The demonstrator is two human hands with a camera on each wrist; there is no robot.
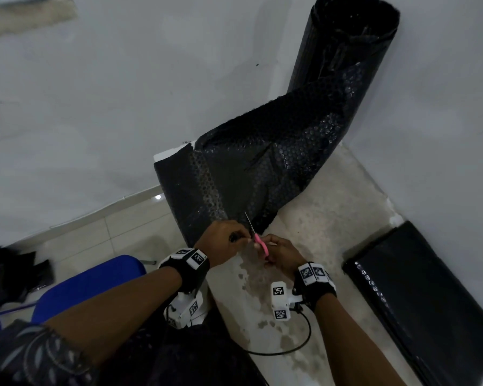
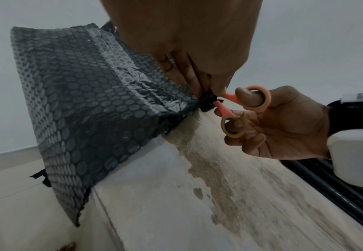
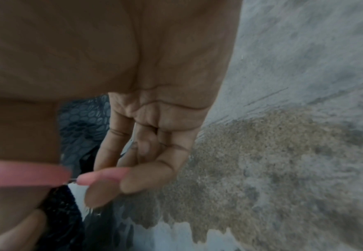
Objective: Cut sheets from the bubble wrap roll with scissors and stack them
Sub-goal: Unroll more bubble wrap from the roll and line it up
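Your left hand point(image 1: 224, 240) pinches the near edge of the bubble wrap point(image 1: 251, 174) between thumb and fingertips, fingers pressed together, right at the scissors' pivot. Your right hand point(image 1: 283, 256) holds the pink scissors point(image 1: 258, 240): the left wrist view shows the thumb through one ring and a finger through the other, remaining fingers curled beneath. The rings stand apart, and a blade tip point(image 1: 248, 218) projects over the black wrap in the head view; whether the blades are biting into the sheet cannot be told.

The wrap runs from the upright roll point(image 1: 343, 43) standing in the wall corner, down across the worn, stained table top point(image 1: 326, 224) to your hands. Its left portion overhangs the table's edge.

A stack of black sheets point(image 1: 418, 296) lies at the right end of the table, well apart from the scissors. More black material point(image 1: 11, 271) lies on the tiled floor at far left, beside a blue chair seat point(image 1: 89, 285). The right wrist view is blurred and adds only the pink handle point(image 3: 24, 173) close to the lens.
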